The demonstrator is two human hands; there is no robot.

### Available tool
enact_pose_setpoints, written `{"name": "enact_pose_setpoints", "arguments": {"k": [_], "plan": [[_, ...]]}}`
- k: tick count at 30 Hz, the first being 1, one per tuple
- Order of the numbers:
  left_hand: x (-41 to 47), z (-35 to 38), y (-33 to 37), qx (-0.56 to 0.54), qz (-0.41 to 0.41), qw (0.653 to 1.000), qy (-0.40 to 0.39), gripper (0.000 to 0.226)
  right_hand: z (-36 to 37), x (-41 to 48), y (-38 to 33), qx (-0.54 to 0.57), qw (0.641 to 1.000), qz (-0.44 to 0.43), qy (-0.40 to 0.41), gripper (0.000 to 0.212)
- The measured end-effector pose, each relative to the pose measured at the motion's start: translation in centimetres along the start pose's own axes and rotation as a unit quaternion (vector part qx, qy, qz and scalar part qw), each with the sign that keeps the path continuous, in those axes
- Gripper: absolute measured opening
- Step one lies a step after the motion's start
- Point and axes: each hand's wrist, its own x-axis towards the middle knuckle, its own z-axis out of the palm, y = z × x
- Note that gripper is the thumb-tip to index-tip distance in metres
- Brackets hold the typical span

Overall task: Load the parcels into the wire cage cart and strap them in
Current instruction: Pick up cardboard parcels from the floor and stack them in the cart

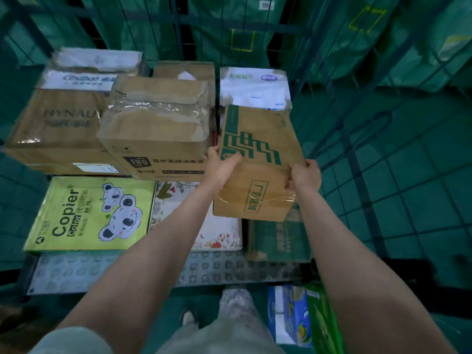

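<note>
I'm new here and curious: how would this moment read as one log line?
step: loading | left hand: grips green-printed carton | right hand: grips it | carton: over cage cart, right side

Dim scene under a heavy teal-green cast; your brightest patches are the pale upward-facing parcel tops. Glare streaks the clear tape on the FIFO box [158,108] and the tape band of the green-printed box [258,175]; soft dark shadow fills the gaps between parcels. Wide-angle distortion bows the wires of the wire cage cart [358,180] toward your frame edges; the corners darken and smear; the centre print reads sharpest.
</note>
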Motion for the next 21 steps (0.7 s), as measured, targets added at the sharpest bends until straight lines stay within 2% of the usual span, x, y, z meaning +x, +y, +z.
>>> {"name": "enact_pose_setpoints", "arguments": {"k": [2,7,11,15,18,21], "plan": [[2.5,1.2,1.0,0.001,-0.006,1.000,0.017,0.064,0.7,2.6,-1.3,0.010,1.000,-0.004,-0.004,0.057],[8.3,3.1,2.9,0.007,-0.008,0.999,0.051,0.062,2.9,7.0,-3.6,0.018,1.000,0.010,-0.002,0.039],[12.1,3.9,4.7,0.020,-0.002,0.999,0.043,0.063,3.8,9.5,-5.3,0.029,0.999,-0.008,0.026,0.041],[16.3,4.0,6.1,0.068,0.015,0.997,0.043,0.054,4.9,10.8,-6.3,0.066,0.996,-0.024,0.060,0.040],[19.6,4.1,6.8,0.090,0.032,0.994,0.047,0.049,6.3,11.2,-6.8,0.097,0.992,-0.003,0.079,0.041],[23.1,5.0,6.6,0.076,0.060,0.994,0.048,0.066,9.0,11.2,-6.4,0.123,0.987,0.048,0.090,0.044]]}}
